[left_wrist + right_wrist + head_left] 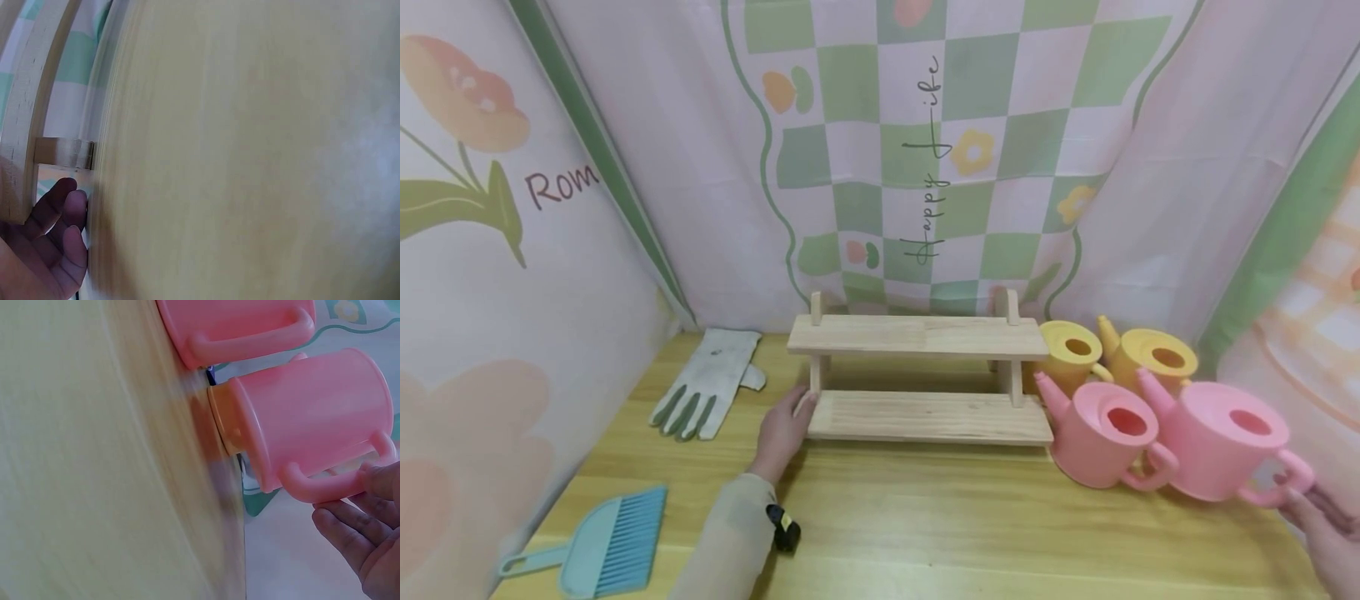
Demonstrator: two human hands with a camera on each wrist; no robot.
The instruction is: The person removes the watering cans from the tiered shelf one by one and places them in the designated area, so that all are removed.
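Note:
A two-tier wooden plant stand (925, 417) stands against the back curtain. My left hand (782, 433) grips the left end of its lower board, fingers curled at the board's edge in the left wrist view. At far right, my right hand (1326, 533) pinches the handle of a light pink watering can (1213, 442), thumb on one side and fingers on the other. In the right wrist view, part of a yellow can shows past this can's base. A darker pink watering can (1093, 442) is just left of it. Two yellow watering cans (1063, 354) are behind.
A white work glove (718, 371) with green fingertips lies left of the stand. Nearer the front left is a blue dustpan (587, 546) with a brush (634, 542). Printed curtains (925, 167) hang close around the wooden table (925, 517).

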